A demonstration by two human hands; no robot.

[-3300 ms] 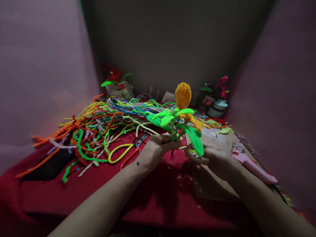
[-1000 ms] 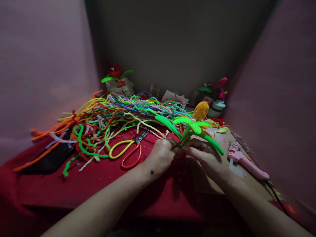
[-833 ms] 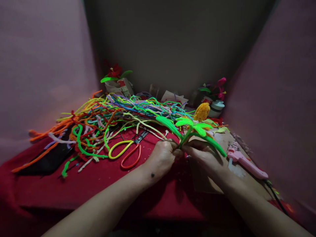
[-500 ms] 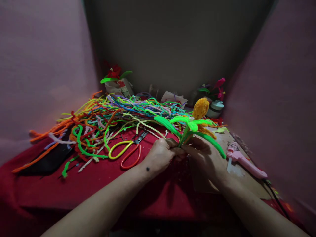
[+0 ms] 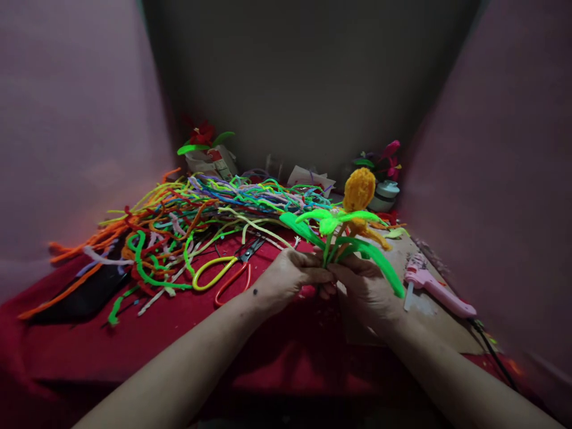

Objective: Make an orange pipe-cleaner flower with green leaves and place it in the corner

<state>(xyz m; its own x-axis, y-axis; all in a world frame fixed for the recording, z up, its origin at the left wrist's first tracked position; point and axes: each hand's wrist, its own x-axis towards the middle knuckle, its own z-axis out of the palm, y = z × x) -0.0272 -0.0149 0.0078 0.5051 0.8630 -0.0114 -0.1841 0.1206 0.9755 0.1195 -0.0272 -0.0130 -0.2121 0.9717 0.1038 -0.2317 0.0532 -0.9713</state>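
Between both hands stands a pipe-cleaner flower (image 5: pixel 359 189) with a rounded orange-yellow head and several bright green leaves. My left hand (image 5: pixel 297 275) is closed, thumb and fingers pinching the base of the stems. Close against it, my right hand (image 5: pixel 364 286) also grips the stem base, with a long green leaf (image 5: pixel 384 268) arching over it. The lower stem ends are hidden by the fingers. Left of my left hand lie scissors (image 5: pixel 223 271) with one yellow and one red handle, blades apart, on the red cloth (image 5: pixel 179 351).
A large tangle of colourful pipe cleaners (image 5: pixel 254 196) spreads across the back and left, partly over a black flat object (image 5: pixel 80 301). On the right, a pink glue gun (image 5: pixel 440 292) with a cord rests on a board (image 5: pixel 465 336). A red flower (image 5: pixel 201 134) and a pale jar (image 5: pixel 384 193) stand behind.
The flower has turned and tilted slightly in my hands, its head looking larger and its leaves shifted. Both hands still grip the stems. The whole view has shifted a little.
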